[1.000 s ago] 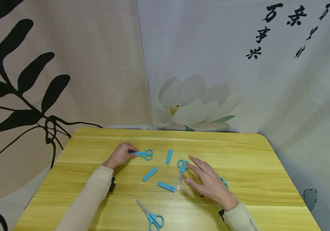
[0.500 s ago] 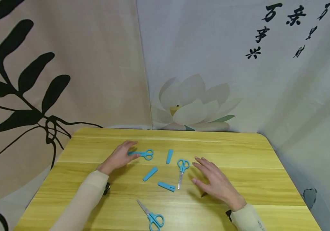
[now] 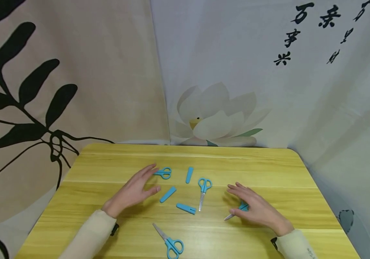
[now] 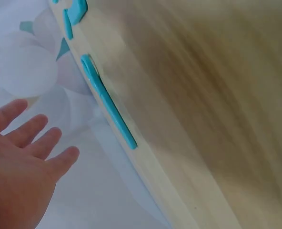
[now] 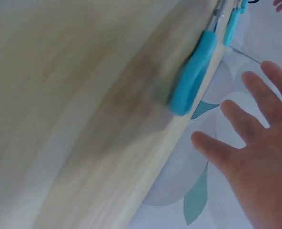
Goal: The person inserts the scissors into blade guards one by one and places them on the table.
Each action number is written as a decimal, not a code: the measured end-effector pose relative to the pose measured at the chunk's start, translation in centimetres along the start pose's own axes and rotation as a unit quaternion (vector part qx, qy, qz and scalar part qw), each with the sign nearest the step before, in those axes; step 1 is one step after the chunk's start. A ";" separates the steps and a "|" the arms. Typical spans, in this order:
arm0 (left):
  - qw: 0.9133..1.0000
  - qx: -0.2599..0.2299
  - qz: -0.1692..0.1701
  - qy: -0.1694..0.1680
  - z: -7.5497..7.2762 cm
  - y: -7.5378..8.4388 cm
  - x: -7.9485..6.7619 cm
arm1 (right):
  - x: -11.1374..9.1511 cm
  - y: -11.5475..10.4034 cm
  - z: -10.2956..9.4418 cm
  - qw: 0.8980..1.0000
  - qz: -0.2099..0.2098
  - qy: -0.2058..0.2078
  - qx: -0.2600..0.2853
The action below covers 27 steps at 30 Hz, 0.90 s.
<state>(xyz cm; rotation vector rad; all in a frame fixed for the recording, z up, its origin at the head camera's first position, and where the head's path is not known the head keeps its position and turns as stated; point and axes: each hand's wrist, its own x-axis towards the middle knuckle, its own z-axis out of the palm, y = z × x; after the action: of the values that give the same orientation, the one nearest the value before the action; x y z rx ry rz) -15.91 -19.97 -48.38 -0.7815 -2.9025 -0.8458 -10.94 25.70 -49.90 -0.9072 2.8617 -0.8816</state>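
My left hand (image 3: 133, 192) hovers with spread fingers over the table's left half and holds nothing. Just past its fingertips lie blue-handled scissors (image 3: 164, 173), whose covered blades also show in the left wrist view as a turquoise strip (image 4: 110, 107). My right hand (image 3: 257, 208), fingers apart, is above another pair of scissors (image 3: 244, 206) and partly hides them; their bare blade points left. Between the hands lie bare-bladed scissors (image 3: 203, 190) and three blue blade covers: one upright in view (image 3: 189, 175), one slanted cover (image 3: 168, 194), one slotted cover (image 3: 186, 208).
Another pair of bare-bladed scissors (image 3: 171, 244) lies near the front edge of the wooden table (image 3: 285, 169). Behind the table hangs a light curtain (image 3: 223, 54) printed with a lotus, leaves and characters.
My left hand has let go of the covered scissors and drawn back toward me. My right hand has moved right, away from the middle scissors, and the blade beneath it now shows.
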 end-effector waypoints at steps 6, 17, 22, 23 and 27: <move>1.000 0.003 0.008 0.015 0.4 0.6 -1.7 | -0.8 1.2 -0.2 1.000 0.010 -0.029 0.007; 1.000 -0.017 0.007 0.006 0.9 1.4 -2.3 | -1.8 2.8 -0.4 0.997 0.001 -0.078 0.000; 1.000 -0.023 0.000 0.000 1.0 1.5 -2.3 | -2.0 3.3 -0.2 0.997 -0.022 -0.068 -0.002; 1.000 -0.023 0.000 0.000 1.1 1.6 -2.3 | -2.0 3.3 -0.2 0.997 -0.024 -0.067 -0.001; 1.000 -0.025 -0.003 0.001 1.1 1.6 -2.4 | -1.9 3.2 -0.3 0.998 -0.015 -0.062 -0.002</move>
<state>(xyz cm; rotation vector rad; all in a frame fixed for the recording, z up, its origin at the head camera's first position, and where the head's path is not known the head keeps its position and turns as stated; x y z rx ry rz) -12.94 -19.31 -48.92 -0.7754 -2.8935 -0.9231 -11.07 29.02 -51.58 -0.9712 2.7541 -0.7924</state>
